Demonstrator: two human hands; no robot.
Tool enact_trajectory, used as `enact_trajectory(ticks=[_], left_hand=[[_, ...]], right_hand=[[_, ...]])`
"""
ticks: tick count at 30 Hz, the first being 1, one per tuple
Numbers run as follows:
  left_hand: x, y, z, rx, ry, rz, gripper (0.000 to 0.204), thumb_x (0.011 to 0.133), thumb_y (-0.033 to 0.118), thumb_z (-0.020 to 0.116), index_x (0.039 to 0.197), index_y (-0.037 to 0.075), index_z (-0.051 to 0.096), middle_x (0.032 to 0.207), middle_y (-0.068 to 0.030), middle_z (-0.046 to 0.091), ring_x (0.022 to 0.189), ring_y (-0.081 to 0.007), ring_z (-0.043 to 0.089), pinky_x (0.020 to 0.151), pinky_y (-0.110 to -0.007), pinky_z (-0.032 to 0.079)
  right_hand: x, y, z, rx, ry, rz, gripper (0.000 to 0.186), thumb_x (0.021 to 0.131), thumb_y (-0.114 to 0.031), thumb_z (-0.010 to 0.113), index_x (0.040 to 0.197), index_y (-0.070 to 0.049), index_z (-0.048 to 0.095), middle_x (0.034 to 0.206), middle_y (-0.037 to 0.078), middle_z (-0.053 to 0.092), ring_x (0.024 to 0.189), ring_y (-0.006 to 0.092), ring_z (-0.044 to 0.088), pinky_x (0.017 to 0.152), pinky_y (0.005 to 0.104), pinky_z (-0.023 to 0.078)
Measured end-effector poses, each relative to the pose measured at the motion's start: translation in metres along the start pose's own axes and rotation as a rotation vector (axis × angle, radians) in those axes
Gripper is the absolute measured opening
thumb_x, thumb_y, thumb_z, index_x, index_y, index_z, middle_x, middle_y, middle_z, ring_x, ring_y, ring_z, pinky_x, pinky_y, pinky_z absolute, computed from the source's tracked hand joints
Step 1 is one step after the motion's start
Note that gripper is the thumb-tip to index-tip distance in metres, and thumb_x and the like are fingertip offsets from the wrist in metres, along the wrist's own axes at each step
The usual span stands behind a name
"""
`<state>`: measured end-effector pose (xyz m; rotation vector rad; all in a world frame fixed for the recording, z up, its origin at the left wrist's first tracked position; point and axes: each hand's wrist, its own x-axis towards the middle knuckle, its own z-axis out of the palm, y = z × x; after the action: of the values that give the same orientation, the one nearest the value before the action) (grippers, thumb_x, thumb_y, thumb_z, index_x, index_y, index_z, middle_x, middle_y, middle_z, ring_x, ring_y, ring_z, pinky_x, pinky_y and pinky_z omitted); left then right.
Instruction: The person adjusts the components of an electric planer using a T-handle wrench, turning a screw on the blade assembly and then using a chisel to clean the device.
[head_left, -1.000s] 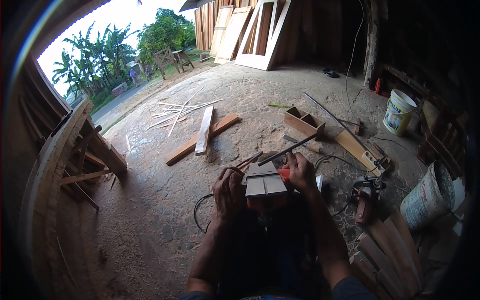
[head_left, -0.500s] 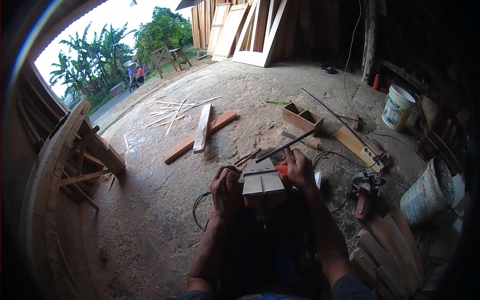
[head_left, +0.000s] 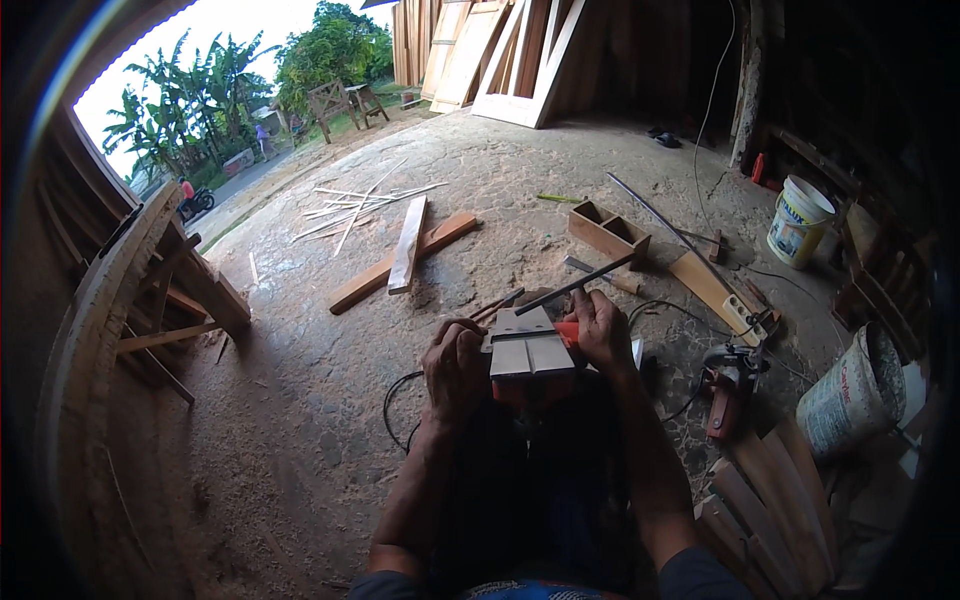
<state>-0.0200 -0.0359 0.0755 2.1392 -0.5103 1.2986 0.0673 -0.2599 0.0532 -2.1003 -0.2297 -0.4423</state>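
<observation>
An electric planer [head_left: 530, 357] lies upturned above my lap, its pale metal sole facing up and its orange body showing at the sides. My left hand [head_left: 455, 362] is closed, knuckles up, against the planer's left side; its fingertips are partly hidden. On the right, my right hand [head_left: 604, 332] is closed beside the orange body, its fingers on a thin dark bar [head_left: 548, 296]. That bar slants across the planer's far end toward an open wooden box [head_left: 610, 237]. A black cord [head_left: 388, 405] curves beside my left hand.
Two crossed wooden pieces [head_left: 400, 258] and thin strips [head_left: 360, 208] lie ahead. To the right are a chisel [head_left: 605, 276], a handsaw [head_left: 715, 292], a power tool [head_left: 730, 385] and buckets [head_left: 800, 222]. Curved boards [head_left: 780, 500] lie lower right; a wooden bench [head_left: 95, 330] stands left.
The planer, both hands and the dark bar have shifted slightly up in the picture, keeping their hold. Outside, a person on a motorbike has moved left along the road.
</observation>
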Motion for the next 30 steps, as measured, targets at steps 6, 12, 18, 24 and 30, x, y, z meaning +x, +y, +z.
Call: enact_trajectory(ticks=[6, 12, 18, 24, 30], left_hand=[[0.002, 0.001, 0.001, -0.002, 0.003, 0.043, 0.014, 0.074, -0.006, 0.062, 0.079, 0.002, 0.052, 0.081, -0.0129, 0.061, 0.077, -0.0305, 0.064, 0.064, -0.040, 0.054], [-0.001, -0.004, 0.001, 0.000, 0.010, 0.065, 0.013, 0.075, -0.005, 0.063, 0.081, 0.002, 0.053, 0.081, -0.0131, 0.060, 0.076, -0.0309, 0.064, 0.065, -0.040, 0.054], [0.002, 0.000, -0.002, -0.043, 0.001, 0.047, 0.012, 0.075, -0.004, 0.062, 0.081, 0.001, 0.053, 0.082, -0.0143, 0.061, 0.077, -0.0318, 0.064, 0.064, -0.041, 0.053], [0.003, 0.005, -0.001, -0.093, -0.001, -0.041, 0.006, 0.081, -0.001, 0.060, 0.080, 0.000, 0.054, 0.083, -0.0153, 0.062, 0.078, -0.0328, 0.064, 0.067, -0.041, 0.053], [0.002, 0.008, -0.006, -0.213, 0.001, -0.202, 0.018, 0.095, 0.006, 0.051, 0.080, -0.001, 0.057, 0.084, -0.0168, 0.064, 0.080, -0.0334, 0.065, 0.072, -0.042, 0.053]], right_hand=[[0.000, 0.006, 0.001, 0.003, 0.015, -0.027, 0.046, 0.107, -0.042, 0.050, 0.088, -0.002, 0.064, 0.078, 0.016, 0.073, 0.077, 0.0332, 0.073, 0.070, 0.0441, 0.054], [-0.002, -0.002, 0.000, 0.009, 0.026, -0.025, 0.048, 0.106, -0.043, 0.050, 0.085, -0.002, 0.064, 0.077, 0.016, 0.072, 0.077, 0.0345, 0.072, 0.070, 0.0441, 0.053], [-0.001, -0.002, -0.001, 0.003, -0.002, -0.051, 0.040, 0.107, -0.037, 0.050, 0.088, -0.003, 0.061, 0.078, 0.019, 0.071, 0.079, 0.0402, 0.072, 0.066, 0.0490, 0.053], [0.000, 0.003, -0.002, 0.000, 0.036, -0.017, 0.047, 0.106, -0.041, 0.050, 0.087, -0.001, 0.064, 0.079, 0.017, 0.073, 0.082, 0.0379, 0.073, 0.072, 0.0460, 0.053], [-0.002, -0.008, -0.002, 0.096, -0.003, -0.036, 0.037, 0.105, -0.036, 0.052, 0.091, -0.003, 0.062, 0.078, 0.019, 0.072, 0.078, 0.0406, 0.072, 0.069, 0.0484, 0.054]])
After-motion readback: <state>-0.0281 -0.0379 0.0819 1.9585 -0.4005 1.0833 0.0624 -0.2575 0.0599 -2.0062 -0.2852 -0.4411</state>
